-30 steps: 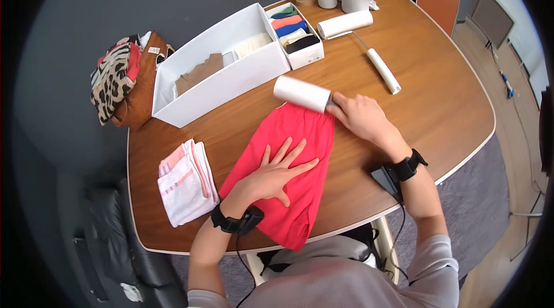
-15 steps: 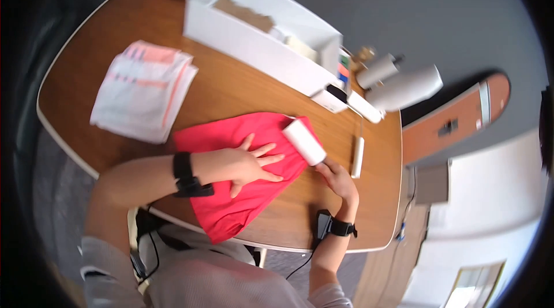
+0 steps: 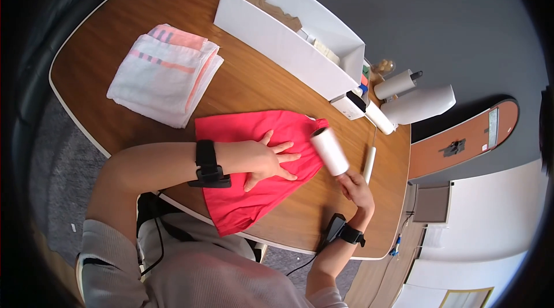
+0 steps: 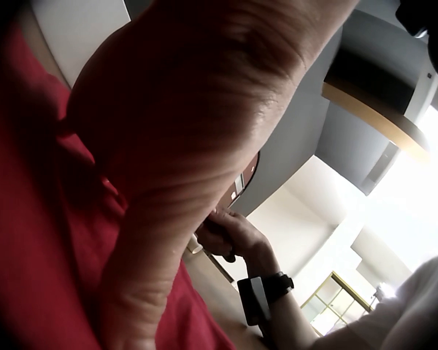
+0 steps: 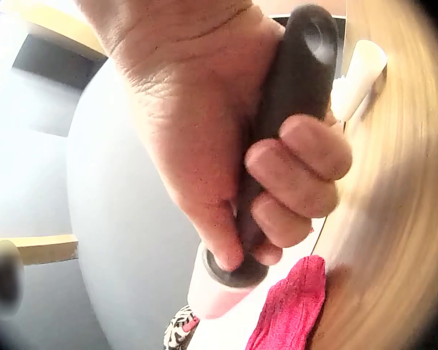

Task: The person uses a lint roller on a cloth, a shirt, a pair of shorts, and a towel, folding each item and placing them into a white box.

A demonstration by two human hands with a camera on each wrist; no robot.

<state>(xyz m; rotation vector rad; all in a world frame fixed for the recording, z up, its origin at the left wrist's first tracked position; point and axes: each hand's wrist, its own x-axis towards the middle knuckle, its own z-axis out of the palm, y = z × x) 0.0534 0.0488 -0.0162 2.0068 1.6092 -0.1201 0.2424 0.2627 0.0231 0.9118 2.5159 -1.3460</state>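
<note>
A red garment (image 3: 234,209), perhaps folded shorts, lies on the wooden table with its gathered end away from the body. My left hand (image 3: 268,161) rests on it with spread fingers; the left wrist view shows the palm side close over the red cloth (image 4: 22,211). In my right hand (image 3: 356,190) is a lint roller (image 3: 330,151), gripped by its dark handle (image 5: 296,80). The white roll overlaps the garment's gathered end in the head view. Curled fingers and thumb wrap the handle in the right wrist view.
A folded white and pink towel (image 3: 164,77) lies on the left. Beyond the garment stand a long white box (image 3: 283,57) with clothing and a smaller box (image 3: 349,105). A second roller with a white handle (image 3: 369,164) lies on the right, near white cylinders (image 3: 395,85).
The head view has turned, so the table appears rotated. The lint roller has shifted slightly along the garment's gathered end toward its edge. My left hand stays spread on the garment.
</note>
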